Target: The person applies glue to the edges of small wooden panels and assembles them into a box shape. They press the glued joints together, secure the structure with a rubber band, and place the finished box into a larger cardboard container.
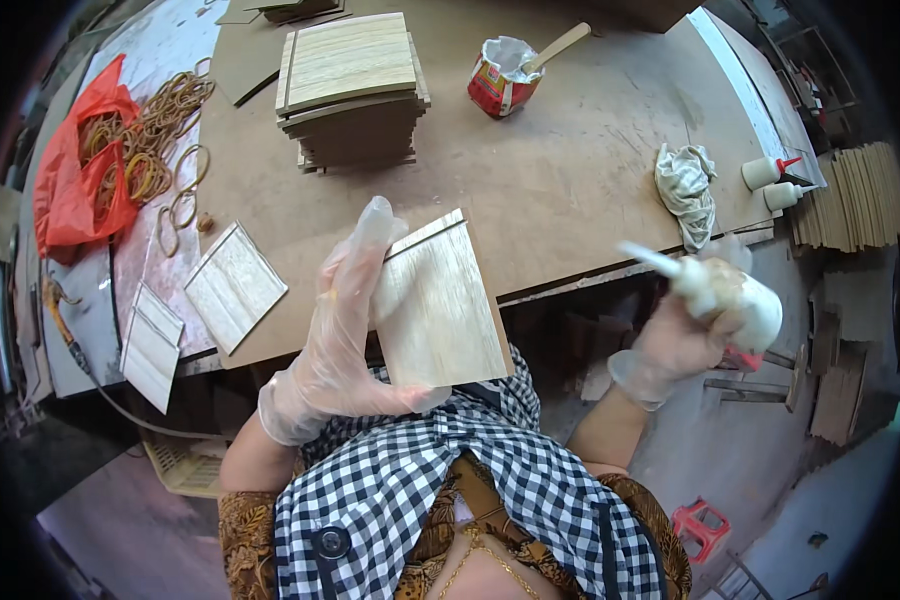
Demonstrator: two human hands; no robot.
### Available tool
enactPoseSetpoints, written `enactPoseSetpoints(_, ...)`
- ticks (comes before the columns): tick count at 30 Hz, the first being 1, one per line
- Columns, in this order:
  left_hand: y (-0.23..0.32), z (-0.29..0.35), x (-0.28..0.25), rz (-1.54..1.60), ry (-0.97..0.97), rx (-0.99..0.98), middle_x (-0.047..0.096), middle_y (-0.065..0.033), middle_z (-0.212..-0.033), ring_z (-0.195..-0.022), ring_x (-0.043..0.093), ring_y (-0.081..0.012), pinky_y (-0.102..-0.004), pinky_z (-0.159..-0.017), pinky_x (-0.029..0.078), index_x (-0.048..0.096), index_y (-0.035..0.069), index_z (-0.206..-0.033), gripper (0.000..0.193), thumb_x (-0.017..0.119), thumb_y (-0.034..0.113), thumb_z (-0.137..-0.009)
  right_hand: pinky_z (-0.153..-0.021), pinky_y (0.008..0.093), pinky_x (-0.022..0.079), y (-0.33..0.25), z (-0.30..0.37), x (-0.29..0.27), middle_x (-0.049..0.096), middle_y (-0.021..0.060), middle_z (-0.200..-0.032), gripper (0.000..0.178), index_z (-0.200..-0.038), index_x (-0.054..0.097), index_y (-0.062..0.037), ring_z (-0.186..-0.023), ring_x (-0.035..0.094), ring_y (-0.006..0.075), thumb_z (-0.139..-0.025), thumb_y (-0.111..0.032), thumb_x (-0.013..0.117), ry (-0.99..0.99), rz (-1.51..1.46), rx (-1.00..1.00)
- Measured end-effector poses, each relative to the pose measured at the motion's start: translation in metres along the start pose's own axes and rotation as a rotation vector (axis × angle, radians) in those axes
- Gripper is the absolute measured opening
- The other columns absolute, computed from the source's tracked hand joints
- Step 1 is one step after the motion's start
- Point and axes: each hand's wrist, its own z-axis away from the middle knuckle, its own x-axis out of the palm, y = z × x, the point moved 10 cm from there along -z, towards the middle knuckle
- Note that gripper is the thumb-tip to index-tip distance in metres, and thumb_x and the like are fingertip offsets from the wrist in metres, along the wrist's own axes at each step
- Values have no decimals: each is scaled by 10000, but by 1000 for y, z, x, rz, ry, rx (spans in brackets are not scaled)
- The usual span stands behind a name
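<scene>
My left hand, in a clear plastic glove, grips a pale wooden panel by its left side, thumb along the lower edge. A narrow groove crosses the panel near its top. Off to the right, my gloved right hand is wrapped round a white squeeze bottle, tilted so its long nozzle points up and left. The bottle is apart from the panel. On the table left of my left hand lie two more pale wooden pieces, a squarish panel and a narrower grooved one.
A stack of panels stands at the back, beside a red tub with a wooden stick. Rubber bands spill from a red bag. A crumpled rag and two small bottles lie near the right edge.
</scene>
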Motion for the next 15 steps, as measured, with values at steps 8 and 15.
enactPoseSetpoints(8,-6,8,-4,-81,-33,-54,242,-236,-1582,-1415,294,-391,-478,-1149,226,201,16,-1541,1233,846,494,-605,-800,418,601,59,47,67,520,178,-1305,1173,-1514,198,-3,-1100,597,292,-677,-511,845,35,-23,406)
enactPoseSetpoints(15,-5,6,-12,-105,-33,-39,257,-235,-1576,-1405,306,-385,-484,-1148,232,227,30,-1535,1205,844,491,-608,-805,421,601,66,46,80,495,129,-1181,1068,-1462,284,10,-1032,593,298,-673,-423,860,-18,-206,407)
